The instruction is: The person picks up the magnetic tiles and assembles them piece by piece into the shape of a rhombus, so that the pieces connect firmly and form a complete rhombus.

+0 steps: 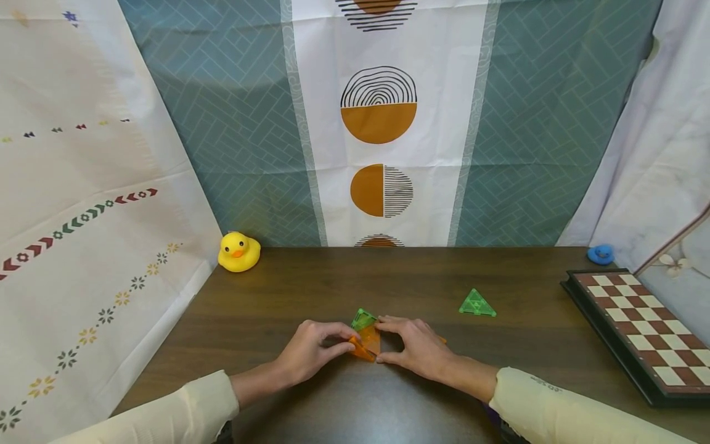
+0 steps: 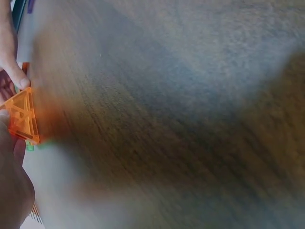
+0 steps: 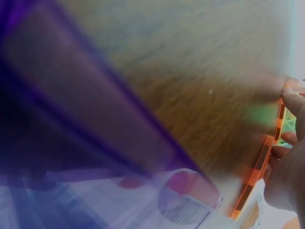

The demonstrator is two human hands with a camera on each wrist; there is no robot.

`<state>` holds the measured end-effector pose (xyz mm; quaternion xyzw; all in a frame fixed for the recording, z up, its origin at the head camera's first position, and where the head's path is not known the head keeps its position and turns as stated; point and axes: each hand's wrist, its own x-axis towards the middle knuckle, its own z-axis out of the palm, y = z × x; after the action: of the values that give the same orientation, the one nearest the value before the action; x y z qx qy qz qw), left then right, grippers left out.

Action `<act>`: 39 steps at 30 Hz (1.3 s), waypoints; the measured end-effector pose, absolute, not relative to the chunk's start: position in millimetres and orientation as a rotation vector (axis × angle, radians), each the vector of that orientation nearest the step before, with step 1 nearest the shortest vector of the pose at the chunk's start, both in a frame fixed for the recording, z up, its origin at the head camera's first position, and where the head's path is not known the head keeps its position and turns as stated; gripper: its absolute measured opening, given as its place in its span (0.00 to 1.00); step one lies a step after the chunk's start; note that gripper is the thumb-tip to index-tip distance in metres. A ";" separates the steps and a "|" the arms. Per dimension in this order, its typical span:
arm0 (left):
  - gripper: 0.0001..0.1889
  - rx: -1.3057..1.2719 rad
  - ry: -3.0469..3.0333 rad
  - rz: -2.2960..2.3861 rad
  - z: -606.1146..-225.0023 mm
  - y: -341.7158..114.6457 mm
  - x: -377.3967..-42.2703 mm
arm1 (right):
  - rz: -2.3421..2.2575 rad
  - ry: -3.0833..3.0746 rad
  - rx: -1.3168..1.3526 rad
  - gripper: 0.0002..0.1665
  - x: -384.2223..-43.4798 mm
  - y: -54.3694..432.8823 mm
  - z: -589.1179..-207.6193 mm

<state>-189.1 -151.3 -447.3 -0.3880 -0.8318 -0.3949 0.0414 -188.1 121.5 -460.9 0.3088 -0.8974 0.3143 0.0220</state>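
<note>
The table [image 1: 266, 290] spreads beneath both grips, a checkered board [image 1: 646, 330] well off to their right. Here come the left hand [image 1: 312, 351] and right hand [image 1: 418, 346], near each other. Far beyond the left grip, a yellow duck [image 1: 239, 251]; beyond the right, a green triangle [image 1: 477, 303]. And between the grips, orange tiles [image 1: 362, 350]: left pinches one, right holds an edge, thumb and forefinger apart.

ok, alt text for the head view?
A person's left hand and right hand hold orange tiles over a brown table, a green tile just beyond. A separate green triangle lies to the right; farther out, a yellow toy duck at left, a blue toy and checkered board at right.
</note>
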 end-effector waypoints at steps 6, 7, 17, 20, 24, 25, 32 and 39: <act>0.10 -1.193 -2.544 -1.201 -447.6 -147.7 -192.1 | 0.956 -2.784 0.972 0.33 -188.1 122.3 -460.2; 0.10 -1.194 -2.542 -1.198 -447.7 -147.1 -192.6 | 0.956 -2.783 0.974 0.33 -188.2 122.3 -460.0; 0.11 -1.185 -2.540 -1.199 -447.4 -141.8 -194.7 | 0.951 -2.784 0.976 0.32 -188.3 121.3 -460.1; 0.12 -1.182 -2.547 -1.207 -446.6 -141.4 -194.6 | 0.951 -2.784 0.975 0.32 -188.7 121.3 -460.5; 0.13 -1.182 -2.547 -1.206 -446.9 -142.0 -195.4 | 0.954 -2.786 0.972 0.33 -188.7 122.2 -460.1; 0.14 -1.179 -2.547 -1.204 -447.0 -142.4 -195.6 | 0.954 -2.787 0.972 0.33 -188.7 122.4 -459.9; 0.16 -1.171 -2.492 -1.202 -446.2 -146.9 -196.7 | 0.982 -2.769 0.975 0.34 -188.3 123.6 -458.6; 0.24 -1.145 -2.450 -1.132 -440.5 -154.8 -197.6 | 1.041 -2.765 0.960 0.30 -187.9 125.0 -454.6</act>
<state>-197.6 -154.8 -440.5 -0.3883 -0.8311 -0.3840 0.1049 -187.9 125.0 -454.6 0.3089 -0.8899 0.3351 0.0176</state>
